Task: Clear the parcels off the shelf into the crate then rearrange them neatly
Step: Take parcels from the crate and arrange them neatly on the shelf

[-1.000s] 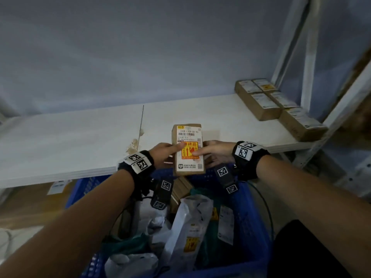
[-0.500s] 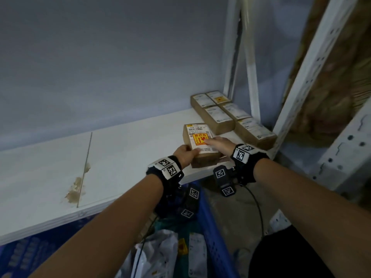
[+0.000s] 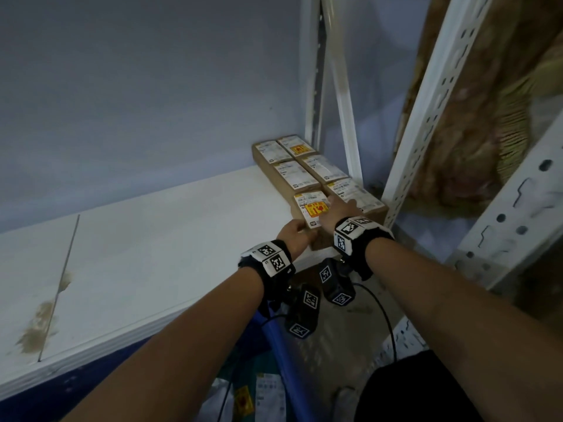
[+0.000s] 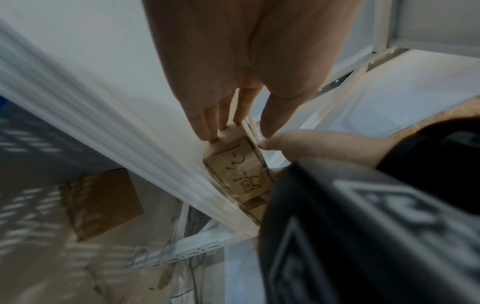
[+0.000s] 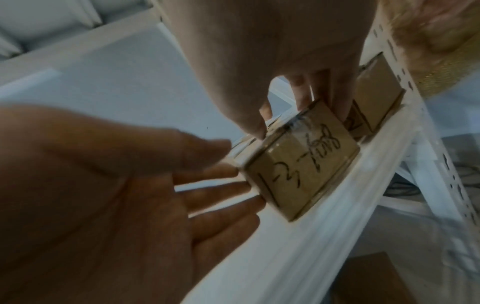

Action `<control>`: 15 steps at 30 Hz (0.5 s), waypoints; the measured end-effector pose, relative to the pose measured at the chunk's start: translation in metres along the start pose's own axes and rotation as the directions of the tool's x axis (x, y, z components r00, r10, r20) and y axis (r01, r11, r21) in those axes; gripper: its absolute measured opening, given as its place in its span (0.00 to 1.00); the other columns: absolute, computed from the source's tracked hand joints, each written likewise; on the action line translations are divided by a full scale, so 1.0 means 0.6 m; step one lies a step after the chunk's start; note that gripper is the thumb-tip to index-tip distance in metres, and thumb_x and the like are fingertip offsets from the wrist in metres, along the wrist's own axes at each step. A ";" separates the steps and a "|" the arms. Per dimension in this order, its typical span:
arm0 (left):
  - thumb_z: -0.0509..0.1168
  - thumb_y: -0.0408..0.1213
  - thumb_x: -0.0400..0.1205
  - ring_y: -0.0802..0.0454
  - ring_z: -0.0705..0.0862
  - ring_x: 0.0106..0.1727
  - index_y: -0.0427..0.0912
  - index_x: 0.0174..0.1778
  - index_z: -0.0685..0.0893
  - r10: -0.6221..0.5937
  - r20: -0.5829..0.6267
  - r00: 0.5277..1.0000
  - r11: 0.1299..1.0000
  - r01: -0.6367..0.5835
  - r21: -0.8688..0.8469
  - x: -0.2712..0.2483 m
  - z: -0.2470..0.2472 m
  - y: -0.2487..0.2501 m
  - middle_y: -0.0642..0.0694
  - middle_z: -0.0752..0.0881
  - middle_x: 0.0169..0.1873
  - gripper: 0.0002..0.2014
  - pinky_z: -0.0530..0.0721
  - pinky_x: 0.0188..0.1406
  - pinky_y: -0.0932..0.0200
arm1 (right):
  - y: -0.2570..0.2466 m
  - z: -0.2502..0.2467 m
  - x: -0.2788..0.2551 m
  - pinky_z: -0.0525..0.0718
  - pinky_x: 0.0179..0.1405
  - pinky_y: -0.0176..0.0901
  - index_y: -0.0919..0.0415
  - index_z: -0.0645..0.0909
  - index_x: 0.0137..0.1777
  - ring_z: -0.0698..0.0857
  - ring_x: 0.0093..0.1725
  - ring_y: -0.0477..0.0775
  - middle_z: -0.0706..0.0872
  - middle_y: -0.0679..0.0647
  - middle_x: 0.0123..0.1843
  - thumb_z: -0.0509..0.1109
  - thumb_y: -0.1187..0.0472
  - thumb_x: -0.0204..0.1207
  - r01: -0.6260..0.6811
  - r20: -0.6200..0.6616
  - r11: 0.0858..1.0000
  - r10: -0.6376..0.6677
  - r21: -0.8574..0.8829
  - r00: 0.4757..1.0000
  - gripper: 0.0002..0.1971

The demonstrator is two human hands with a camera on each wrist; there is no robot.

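A small cardboard box (image 3: 310, 209) with an orange-and-white label stands at the right front of the white shelf (image 3: 152, 254), against a block of several similar boxes (image 3: 292, 170). My right hand (image 3: 338, 208) lies over its top; in the right wrist view the thumb and fingers (image 5: 324, 92) grip the box (image 5: 303, 164) across its width. My left hand (image 3: 297, 239) is open, and its straight fingertips (image 4: 215, 131) touch the left side of the box (image 4: 239, 174). The box's handwritten end faces the shelf's front edge. The blue crate (image 3: 281, 345) is below.
White perforated shelf uprights (image 3: 426, 102) rise just right of the boxes. Soft parcels (image 3: 268, 394) lie in the crate under my arms. A brown stain (image 3: 39, 327) marks the shelf's left part. A flat cardboard piece (image 4: 101, 203) lies beneath the shelf.
Both hands carried the labelled box from above the crate rightward and set it on the shelf beside the other boxes. The view has swung right with it.
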State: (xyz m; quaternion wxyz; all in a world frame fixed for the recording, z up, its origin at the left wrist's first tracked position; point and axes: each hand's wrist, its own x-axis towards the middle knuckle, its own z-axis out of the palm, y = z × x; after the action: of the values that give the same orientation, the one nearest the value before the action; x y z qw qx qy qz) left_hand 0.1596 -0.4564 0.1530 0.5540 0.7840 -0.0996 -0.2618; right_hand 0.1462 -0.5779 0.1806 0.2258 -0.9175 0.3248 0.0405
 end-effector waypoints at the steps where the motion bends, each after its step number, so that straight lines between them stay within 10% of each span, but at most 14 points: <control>1: 0.66 0.35 0.80 0.42 0.76 0.70 0.33 0.71 0.73 0.001 -0.002 1.000 1.000 -0.001 0.007 0.002 0.002 0.001 0.39 0.78 0.67 0.23 0.73 0.74 0.43 | 0.002 0.004 0.000 0.74 0.72 0.57 0.49 0.63 0.79 0.73 0.72 0.68 0.63 0.64 0.78 0.62 0.53 0.80 0.016 -0.013 0.999 -0.016 -0.032 1.000 0.27; 11: 0.66 0.40 0.66 0.38 0.75 0.71 0.39 0.67 0.76 -0.017 0.082 0.996 1.000 0.017 0.001 0.018 0.022 -0.005 0.36 0.78 0.67 0.30 0.72 0.74 0.41 | 0.006 0.016 0.012 0.72 0.69 0.57 0.59 0.80 0.67 0.69 0.71 0.63 0.67 0.59 0.72 0.60 0.62 0.81 0.106 -0.146 0.970 -0.140 -0.219 0.979 0.16; 15: 0.66 0.35 0.69 0.42 0.75 0.71 0.40 0.71 0.74 0.007 0.120 0.993 1.000 -0.005 -0.017 0.010 0.023 0.001 0.38 0.78 0.68 0.31 0.73 0.73 0.45 | 0.007 0.011 0.013 0.73 0.68 0.57 0.60 0.78 0.67 0.69 0.71 0.64 0.67 0.59 0.72 0.64 0.51 0.80 0.097 -0.129 0.975 -0.124 -0.201 0.984 0.20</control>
State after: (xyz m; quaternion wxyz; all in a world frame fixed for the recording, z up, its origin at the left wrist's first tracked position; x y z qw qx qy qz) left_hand 0.1575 -0.4707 0.1483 0.5542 0.7619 -0.1329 -0.3079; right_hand 0.1503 -0.5823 0.1714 0.1137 -0.9524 0.2828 -0.0056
